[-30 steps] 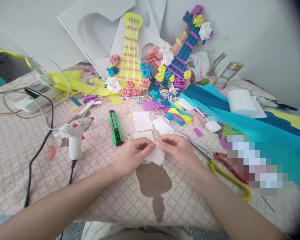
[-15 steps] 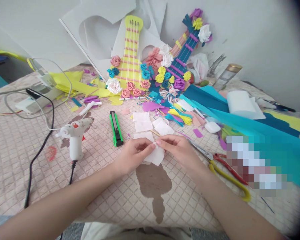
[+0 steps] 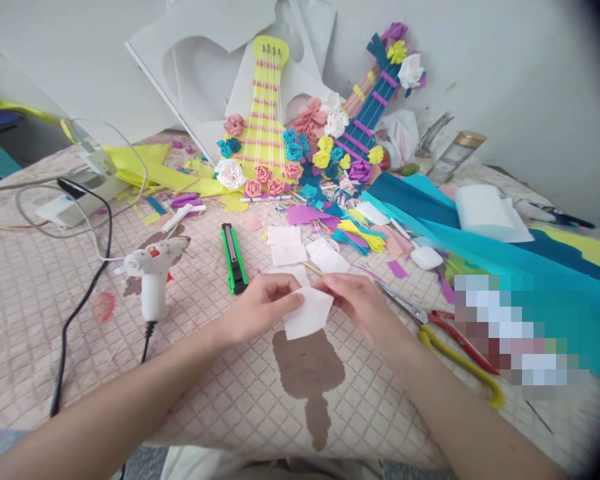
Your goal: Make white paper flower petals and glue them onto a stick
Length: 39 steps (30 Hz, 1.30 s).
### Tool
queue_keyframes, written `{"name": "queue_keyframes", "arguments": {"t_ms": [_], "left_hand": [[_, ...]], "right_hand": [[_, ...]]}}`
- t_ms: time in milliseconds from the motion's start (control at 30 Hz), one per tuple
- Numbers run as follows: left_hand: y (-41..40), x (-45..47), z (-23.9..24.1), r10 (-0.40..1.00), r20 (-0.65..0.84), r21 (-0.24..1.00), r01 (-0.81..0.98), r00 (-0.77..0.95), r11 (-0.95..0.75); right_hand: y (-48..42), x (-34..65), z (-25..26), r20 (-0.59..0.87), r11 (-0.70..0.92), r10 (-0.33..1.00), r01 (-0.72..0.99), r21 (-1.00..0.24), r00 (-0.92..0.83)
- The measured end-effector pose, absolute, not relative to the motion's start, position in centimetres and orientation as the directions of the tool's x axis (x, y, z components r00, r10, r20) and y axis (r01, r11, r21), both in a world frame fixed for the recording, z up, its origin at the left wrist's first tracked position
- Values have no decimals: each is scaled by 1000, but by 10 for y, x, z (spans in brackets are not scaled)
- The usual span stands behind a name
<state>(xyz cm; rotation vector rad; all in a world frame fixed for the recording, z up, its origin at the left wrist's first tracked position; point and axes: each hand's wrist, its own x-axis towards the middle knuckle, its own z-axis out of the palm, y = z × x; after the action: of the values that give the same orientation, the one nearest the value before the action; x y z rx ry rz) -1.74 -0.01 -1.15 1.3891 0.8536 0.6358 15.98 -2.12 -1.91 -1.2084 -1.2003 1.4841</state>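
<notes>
A small white paper piece (image 3: 307, 315) is between my hands, its broad face turned toward me. My left hand (image 3: 263, 303) pinches its left edge, thumb in front and fingers behind. At the upper right corner, my right hand (image 3: 357, 300) grips the same piece with bent fingers; some fingertips are hidden. Just beyond lie more white paper squares (image 3: 287, 245) and a folded white piece (image 3: 329, 256). A thin wooden stick (image 3: 311, 268) ends near my right fingertips; whether they touch it I cannot tell. A green box cutter (image 3: 234, 259) lies left of the squares.
A white glue gun (image 3: 153, 287) with its cord stands left. Scissors (image 3: 420, 319) with red and yellow handles lie right. Behind are paper scraps (image 3: 310, 215), a yellow paper guitar (image 3: 264, 133), a blue one (image 3: 367, 123), a white roll (image 3: 483, 212) and teal paper (image 3: 545, 267).
The white paper piece has turned so more of its face shows. My right fingers have shifted from the middle of its top edge to its right corner. My left hand stays on it.
</notes>
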Motion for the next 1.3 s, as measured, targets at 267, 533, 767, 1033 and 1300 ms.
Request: {"name": "queue_keyframes", "arguments": {"t_ms": [267,533,767,1033,1300], "left_hand": [[1,-16,-10,806,-149,985,17,572,170],[0,-9,-18,913,-117,966,-169,392,196],[0,-16,-15,859,-136,989,10,494,150],[-5,-12,-21,827,-133,991,68,547,115],[-6,-9,-25,809,-252,967,95,532,238]], "right_hand": [[-22,159,-20,-177,-182,982,-86,-980,-65],[-21,159,-23,-150,-148,989,-108,-983,16],[-26,157,-18,-118,-127,981,-51,-991,-156],[-27,153,-19,-178,-179,984,-64,-982,-27],[-30,151,-19,-50,-64,994,141,-988,95]]}}
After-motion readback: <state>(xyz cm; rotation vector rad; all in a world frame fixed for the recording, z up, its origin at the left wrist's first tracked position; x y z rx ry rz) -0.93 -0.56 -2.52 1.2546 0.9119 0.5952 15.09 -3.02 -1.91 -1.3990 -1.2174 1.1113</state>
